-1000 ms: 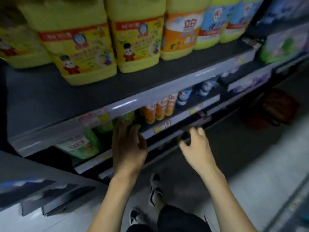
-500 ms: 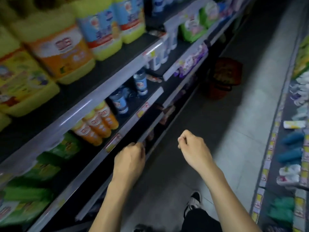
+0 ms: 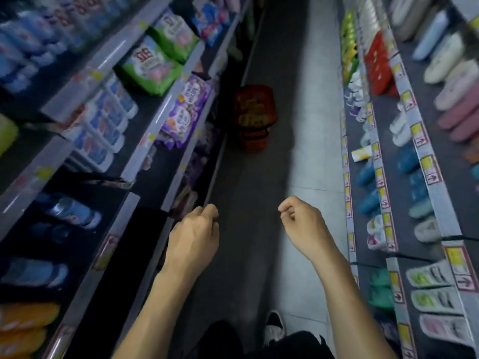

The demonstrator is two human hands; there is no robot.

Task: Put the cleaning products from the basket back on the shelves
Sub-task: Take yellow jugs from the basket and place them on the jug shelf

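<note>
The basket (image 3: 252, 117) sits on the aisle floor (image 3: 298, 141) up ahead, red, tucked close to the foot of the left shelves (image 3: 145, 141), well apart from both hands. Something yellowish shows inside it, likely the products waiting to go back, though blur makes the contents hard to read.

Nearer in, the left hand (image 3: 193, 234) hangs by the edge of a lower shelf, fingers curled loosely inward, holding nothing. The right hand (image 3: 302, 224) floats over the open floor, thumb and forefinger pinched lightly together, the rest folded in; it is empty too. One shoe (image 3: 274, 326) shows below, toe pointing down the aisle toward the basket.

So the step in hand looks like the walk to the basket for an item: nothing carried, arms forward, gaze down the aisle. On the left run green packs (image 3: 153, 71), purple packs (image 3: 186, 110) and blue bottles (image 3: 70, 211); on the right, slippers (image 3: 427, 278) fill the racks, which are no home for cleaning goods.

The next move calls for closing the gap, stooping, and opening a hand over the basket's rim to pick one product. Then comes the matching: finding the shelf row on the left that carries the same label. The basket's black handles (image 3: 255, 134) lie low at its front, so the reach should come from above.
</note>
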